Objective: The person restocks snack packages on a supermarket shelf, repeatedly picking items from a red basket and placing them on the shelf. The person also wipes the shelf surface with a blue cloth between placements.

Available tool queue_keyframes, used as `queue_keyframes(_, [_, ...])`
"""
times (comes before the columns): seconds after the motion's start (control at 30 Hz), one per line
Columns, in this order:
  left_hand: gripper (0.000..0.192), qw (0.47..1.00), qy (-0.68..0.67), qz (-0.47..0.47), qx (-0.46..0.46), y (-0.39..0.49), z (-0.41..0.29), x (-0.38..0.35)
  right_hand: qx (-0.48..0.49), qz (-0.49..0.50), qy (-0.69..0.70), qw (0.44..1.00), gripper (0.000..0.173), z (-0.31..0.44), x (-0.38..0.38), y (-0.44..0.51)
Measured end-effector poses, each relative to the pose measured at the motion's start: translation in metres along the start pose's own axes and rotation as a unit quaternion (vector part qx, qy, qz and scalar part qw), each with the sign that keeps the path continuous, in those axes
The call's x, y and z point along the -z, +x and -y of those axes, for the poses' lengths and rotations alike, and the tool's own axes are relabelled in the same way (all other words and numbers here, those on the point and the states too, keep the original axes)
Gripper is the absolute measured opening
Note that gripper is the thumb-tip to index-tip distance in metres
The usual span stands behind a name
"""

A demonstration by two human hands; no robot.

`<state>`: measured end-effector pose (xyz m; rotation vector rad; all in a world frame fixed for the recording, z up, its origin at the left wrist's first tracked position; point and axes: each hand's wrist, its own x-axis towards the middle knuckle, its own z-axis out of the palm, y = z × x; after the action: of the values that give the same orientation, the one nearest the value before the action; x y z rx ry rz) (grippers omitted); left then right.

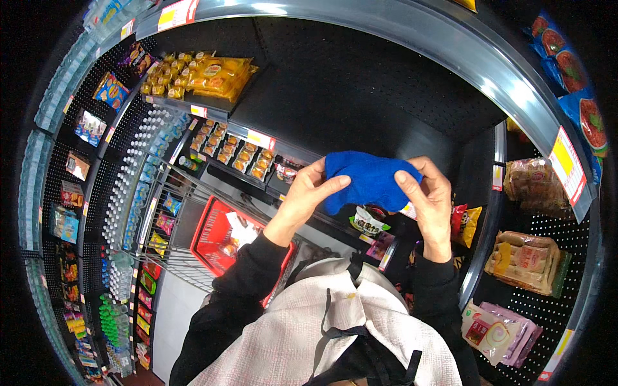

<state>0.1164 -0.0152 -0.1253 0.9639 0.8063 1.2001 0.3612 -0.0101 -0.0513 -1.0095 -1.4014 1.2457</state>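
Note:
Both my hands hold a blue cloth point(369, 176) in front of a black store shelf point(333, 91). My left hand point(311, 190) pinches its left edge, with the thumb lying on the near face. At the right edge, my right hand point(425, 193) grips it between thumb and fingers. The cloth is bunched and folded, and its lower edge hangs unevenly. Below it, a green and white snack packet point(368, 222) lies on a lower shelf.
A shopping cart point(178, 207) with a red basket point(212, 236) stands at my left. Yellow-wrapped bread packs point(219, 77) sit on the shelf's left end. A metal shelf edge point(386, 29) curves overhead. Packaged bread point(526, 263) lies on perforated shelves at right; bottled water point(140, 159) lines the left.

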Motion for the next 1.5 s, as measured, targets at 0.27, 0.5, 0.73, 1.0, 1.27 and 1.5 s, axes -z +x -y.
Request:
queue_keyframes(0.27, [0.038,0.999,-0.002,-0.012,0.047,0.008,-0.016,0.006,0.016,-0.054,-0.045,0.997,0.015,-0.007,0.023,0.012])
queue_keyframes(0.5, [0.032,0.994,-0.082,-0.058,0.044,0.018,-0.036,-0.001,0.063,-0.113,-0.239,0.962,0.031,-0.019,-0.001,0.011])
queue_keyframes(0.73, [0.026,0.991,-0.088,-0.096,0.020,0.017,-0.028,-0.005,0.085,0.079,-0.208,0.971,0.057,-0.007,-0.060,-0.011])
queue_keyframes(1.0, [0.038,0.995,-0.081,-0.050,0.027,0.007,-0.029,0.001,0.034,0.061,-0.117,0.991,0.018,-0.017,-0.057,-0.008])
queue_keyframes(1.27, [0.029,0.986,-0.140,-0.076,0.042,0.017,-0.024,-0.003,0.040,0.022,-0.109,0.993,0.038,-0.025,-0.057,-0.008])
queue_keyframes(1.5, [0.033,0.990,-0.105,-0.089,0.017,0.025,-0.022,-0.009,0.048,-0.082,-0.189,0.977,0.015,-0.030,-0.041,-0.004])
